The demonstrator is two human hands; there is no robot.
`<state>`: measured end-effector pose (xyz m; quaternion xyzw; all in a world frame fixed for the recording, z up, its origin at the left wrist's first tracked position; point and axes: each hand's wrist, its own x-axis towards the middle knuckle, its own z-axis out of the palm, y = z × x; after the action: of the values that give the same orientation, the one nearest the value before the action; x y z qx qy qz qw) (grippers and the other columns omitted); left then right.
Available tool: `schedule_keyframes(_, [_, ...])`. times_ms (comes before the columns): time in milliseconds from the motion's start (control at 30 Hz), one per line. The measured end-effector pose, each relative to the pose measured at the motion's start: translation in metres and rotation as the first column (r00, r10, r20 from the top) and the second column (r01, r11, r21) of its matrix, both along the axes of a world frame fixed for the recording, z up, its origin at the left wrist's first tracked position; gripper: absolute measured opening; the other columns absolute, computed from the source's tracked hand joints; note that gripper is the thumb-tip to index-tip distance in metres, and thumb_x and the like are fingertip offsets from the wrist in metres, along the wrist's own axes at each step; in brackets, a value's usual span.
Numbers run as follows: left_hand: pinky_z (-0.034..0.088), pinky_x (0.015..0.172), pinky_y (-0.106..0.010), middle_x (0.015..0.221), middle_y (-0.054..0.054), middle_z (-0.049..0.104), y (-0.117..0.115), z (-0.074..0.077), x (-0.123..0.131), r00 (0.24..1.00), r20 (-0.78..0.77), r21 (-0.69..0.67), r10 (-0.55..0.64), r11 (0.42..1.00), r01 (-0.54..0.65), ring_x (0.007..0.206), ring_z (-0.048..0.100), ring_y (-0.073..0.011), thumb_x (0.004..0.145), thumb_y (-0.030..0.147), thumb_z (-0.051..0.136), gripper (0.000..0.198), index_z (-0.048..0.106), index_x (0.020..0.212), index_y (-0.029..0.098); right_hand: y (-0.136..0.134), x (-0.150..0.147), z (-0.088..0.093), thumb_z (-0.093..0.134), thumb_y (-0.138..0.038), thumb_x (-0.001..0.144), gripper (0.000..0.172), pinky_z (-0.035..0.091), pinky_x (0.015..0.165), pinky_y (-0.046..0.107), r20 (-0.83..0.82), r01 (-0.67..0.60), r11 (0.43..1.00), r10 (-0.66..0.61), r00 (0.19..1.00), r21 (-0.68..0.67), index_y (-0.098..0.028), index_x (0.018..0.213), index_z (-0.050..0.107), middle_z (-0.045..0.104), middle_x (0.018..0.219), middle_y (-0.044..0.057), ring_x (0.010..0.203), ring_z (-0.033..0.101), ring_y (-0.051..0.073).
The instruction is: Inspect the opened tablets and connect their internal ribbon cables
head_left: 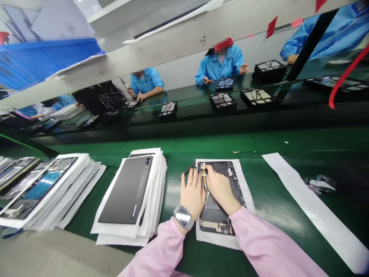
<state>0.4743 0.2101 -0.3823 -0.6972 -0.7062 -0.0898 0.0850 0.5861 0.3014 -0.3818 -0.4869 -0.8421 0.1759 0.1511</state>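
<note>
In the head view, an opened tablet (213,204) lay on a white sheet (248,196) in the lower frame, right of centre, on the green worktop (175,200). The left hand (192,196) rested at its left edge, grip spread, fingers extended. The right hand (220,187) bent its fingers over the tablet's upper-left part, beside a yellow strip (205,181); whether that grip pinched anything could not be told. A closed tablet (127,190) topped a stack left of centre
</note>
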Motion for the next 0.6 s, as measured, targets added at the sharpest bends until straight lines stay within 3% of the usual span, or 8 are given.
schedule_keyframes(167, [0.026, 0.122, -0.062, 0.165, -0.013, 0.03, 0.0, 0.001, 0.003, 0.999, 0.0, 0.009, -0.041, 0.999, 0.041, 0.153, 0.024, -0.0315, 0.101, 0.029, 0.038, 0.057, 0.036, 0.155, 0.01, 0.009, 0.007, -0.005, 0.041, -0.014, 0.097, 0.03, 0.039, 0.058, 0.028, -0.236, 0.058, 0.995, -0.075, 0.969, -0.079, -0.017, 0.124, 0.052, 0.069, 0.077, 0.003, 0.07, 0.069, 0.025])
schedule_keyframes(367, [0.029, 0.121, -0.062, 0.161, -0.012, 0.038, 0.008, -0.002, 0.002, 0.993, 0.114, -0.05, 0.012, 0.999, -0.006, 0.151, 0.029, -0.0322, 0.102, 0.039, 0.04, 0.055, 0.043, 0.15, 0.013, 0.024, 0.014, -0.012, 0.034, -0.023, 0.09, 0.028, 0.044, 0.056, 0.027, -0.531, 0.066, 0.977, -0.167, 0.831, -0.204, -0.017, 0.114, 0.048, 0.058, 0.064, -0.002, 0.059, 0.062, 0.021])
schedule_keyframes(500, [0.026, 0.122, -0.064, 0.166, -0.009, 0.028, 0.012, -0.002, 0.007, 0.988, 0.156, -0.041, 0.005, 0.999, 0.002, 0.154, 0.022, -0.0323, 0.102, 0.046, 0.04, 0.059, 0.038, 0.154, 0.017, 0.028, 0.015, -0.012, 0.039, -0.031, 0.086, 0.029, 0.047, 0.056, 0.029, -0.614, 0.051, 0.963, -0.209, 0.761, -0.264, -0.018, 0.11, 0.049, 0.059, 0.065, 0.0, 0.055, 0.059, 0.021])
schedule_keyframes(600, [0.027, 0.121, -0.066, 0.166, -0.003, 0.031, 0.018, 0.0, 0.007, 0.979, 0.204, -0.068, -0.006, 0.997, 0.021, 0.154, 0.022, -0.0305, 0.103, 0.05, 0.036, 0.055, 0.039, 0.153, 0.025, 0.03, 0.016, -0.014, 0.045, -0.037, 0.082, 0.032, 0.047, 0.057, 0.031, -0.637, 0.046, 0.955, -0.231, 0.735, -0.294, -0.019, 0.109, 0.052, 0.061, 0.067, 0.001, 0.056, 0.059, 0.022])
